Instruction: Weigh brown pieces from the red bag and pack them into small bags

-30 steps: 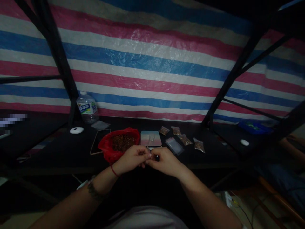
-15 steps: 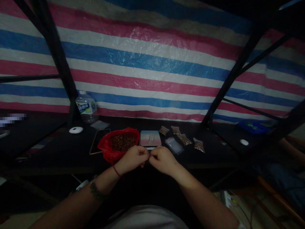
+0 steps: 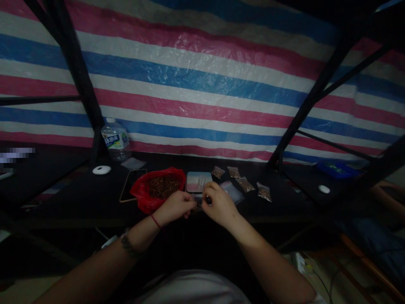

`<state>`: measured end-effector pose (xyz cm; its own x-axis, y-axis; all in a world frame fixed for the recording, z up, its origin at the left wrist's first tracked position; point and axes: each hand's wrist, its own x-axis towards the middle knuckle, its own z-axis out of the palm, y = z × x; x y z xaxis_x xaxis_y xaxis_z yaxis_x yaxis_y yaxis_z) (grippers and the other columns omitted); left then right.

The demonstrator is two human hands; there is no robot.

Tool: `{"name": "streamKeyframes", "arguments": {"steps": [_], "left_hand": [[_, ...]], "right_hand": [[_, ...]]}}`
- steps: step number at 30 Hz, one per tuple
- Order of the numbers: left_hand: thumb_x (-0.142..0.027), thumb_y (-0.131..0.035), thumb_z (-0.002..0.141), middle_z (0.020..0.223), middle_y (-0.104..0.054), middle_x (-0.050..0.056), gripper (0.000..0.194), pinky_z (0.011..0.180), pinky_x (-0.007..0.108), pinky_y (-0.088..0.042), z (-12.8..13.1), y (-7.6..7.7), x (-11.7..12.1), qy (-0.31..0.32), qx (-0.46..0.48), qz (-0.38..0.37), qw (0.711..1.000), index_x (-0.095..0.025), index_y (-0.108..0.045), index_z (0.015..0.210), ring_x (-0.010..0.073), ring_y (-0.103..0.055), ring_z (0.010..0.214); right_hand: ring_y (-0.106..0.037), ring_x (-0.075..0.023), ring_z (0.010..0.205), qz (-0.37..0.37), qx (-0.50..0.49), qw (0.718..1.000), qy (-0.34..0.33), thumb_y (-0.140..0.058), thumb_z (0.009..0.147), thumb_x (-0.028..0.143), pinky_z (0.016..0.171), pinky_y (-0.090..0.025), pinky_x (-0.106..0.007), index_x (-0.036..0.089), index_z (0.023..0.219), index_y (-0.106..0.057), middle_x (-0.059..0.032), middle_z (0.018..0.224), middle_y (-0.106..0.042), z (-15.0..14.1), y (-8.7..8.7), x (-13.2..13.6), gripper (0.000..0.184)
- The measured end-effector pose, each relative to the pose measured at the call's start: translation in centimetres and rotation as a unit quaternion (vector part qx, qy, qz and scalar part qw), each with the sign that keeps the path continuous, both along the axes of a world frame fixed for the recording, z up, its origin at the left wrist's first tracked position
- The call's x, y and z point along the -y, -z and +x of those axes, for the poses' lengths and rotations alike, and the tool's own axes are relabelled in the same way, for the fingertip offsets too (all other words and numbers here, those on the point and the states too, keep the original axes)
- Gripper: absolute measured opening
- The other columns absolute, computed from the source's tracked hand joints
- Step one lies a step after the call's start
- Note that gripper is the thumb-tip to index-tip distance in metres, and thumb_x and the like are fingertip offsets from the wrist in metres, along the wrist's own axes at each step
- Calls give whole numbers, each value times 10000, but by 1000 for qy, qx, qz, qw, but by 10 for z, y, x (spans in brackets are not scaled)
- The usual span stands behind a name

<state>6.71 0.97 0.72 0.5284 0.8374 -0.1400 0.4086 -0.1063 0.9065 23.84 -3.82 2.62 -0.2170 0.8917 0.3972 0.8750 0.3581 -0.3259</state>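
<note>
My left hand (image 3: 177,205) is closed in a pinch on one side of a small clear plastic bag (image 3: 198,201) at the table's front edge. My right hand (image 3: 220,206) pinches the bag's other side with curled fingers. What lies inside the bag is too dark to make out. Just beyond the hands is a small digital scale (image 3: 193,185) with a shiny clear object on it, partly covered by my right hand. A red plastic bag (image 3: 144,196), open at the top and full of small brown pieces (image 3: 164,185), sits left of the scale, close to my left hand.
Several filled small bags (image 3: 245,184) lie to the right, near a stack of flat clear bags (image 3: 233,193). A phone (image 3: 128,185), a white oval object (image 3: 101,169) and a large plastic bottle (image 3: 115,141) stand left. Dark frame posts (image 3: 299,109) slant up both sides.
My right hand has lifted and shifted slightly away from my left, its fingers now more curled. More of the small clear bag shows between the hands.
</note>
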Motion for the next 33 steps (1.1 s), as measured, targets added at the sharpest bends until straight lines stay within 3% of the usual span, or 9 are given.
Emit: {"name": "streamKeyframes", "arguments": {"steps": [5, 10, 12, 15, 18, 20, 23, 29, 33], "left_hand": [[-279, -500, 678, 445, -517, -37, 169, 428, 201, -344, 1, 3, 1, 13, 19, -19, 1000, -162, -539, 563, 98, -484, 406], [-315, -550, 707, 478, -509, -42, 196, 445, 201, -356, 2, 3, 8, 64, 10, -12, 998, -158, -551, 590, 98, -482, 443], [-354, -554, 751, 517, -531, -29, 243, 474, 210, -367, 1, -1, 11, 85, 1, 43, 995, -156, -569, 612, 109, -502, 488], [-403, -603, 761, 696, -604, 16, 258, 579, 235, -425, -7, -11, 8, 43, 11, 183, 982, -152, -601, 703, 143, -555, 643], [-377, -766, 624, 1072, -618, 89, 489, 799, 300, -470, -22, -17, -3, 51, 39, 243, 968, -162, -610, 1034, 215, -579, 954], [-347, -797, 597, 1164, -603, 99, 664, 875, 332, -463, -31, -15, -13, 134, 53, 166, 976, -182, -549, 1191, 231, -574, 1042], [-308, -774, 642, 1049, -658, 67, 597, 821, 316, -491, -37, -8, -24, 211, 76, 0, 975, -176, -550, 1179, 196, -626, 936], [-281, -813, 609, 902, -662, 50, 471, 653, 256, -515, -30, -4, -20, 109, 214, -205, 949, -131, -595, 998, 148, -634, 756], [-262, -807, 650, 925, -669, 63, 425, 640, 225, -528, -34, -17, -21, 62, 273, -232, 932, -131, -616, 1006, 121, -640, 729]], "right_hand": [[-589, -192, 1064, -31, 8, 996, -77, -509, 773, 61, 889, -466, -314, 198, 874, -702, -90, 1270, -565, -3, 2, 6, 257], [-653, -180, 839, -122, 51, 986, -104, -530, 809, 96, 768, -466, -275, 176, 827, -733, -75, 896, -717, -2, 7, 2, 219], [-652, -168, 761, -144, 40, 982, -119, -526, 818, 83, 706, -453, -255, 169, 809, -736, -61, 792, -719, -1, 7, -1, 228], [-649, -162, 807, -138, -13, 980, -141, -586, 824, 128, 732, -453, -250, 195, 924, -734, -51, 873, -722, 3, 5, -3, 191], [-630, -180, 937, -131, -64, 972, -185, -694, 774, 199, 830, -459, -279, 233, 1089, -695, -56, 1021, -695, 9, -1, -2, 317], [-618, -191, 971, -132, -82, 967, -204, -740, 732, 214, 866, -460, -302, 235, 1122, -684, -63, 1047, -679, 13, -4, -1, 395], [-613, -193, 963, -125, -117, 963, -208, -781, 687, 242, 869, -468, -314, 237, 1138, -678, -62, 1042, -666, 18, -7, 0, 462], [-601, -142, 760, -108, -209, 957, -170, -792, 663, 271, 666, -479, -252, 192, 1000, -725, -60, 1005, -648, 24, -9, -4, 352], [-604, -155, 832, -49, -275, 952, -128, -700, 751, 242, 694, -484, -268, 213, 1006, -722, -68, 1035, -638, 26, -8, -8, 257]]}}
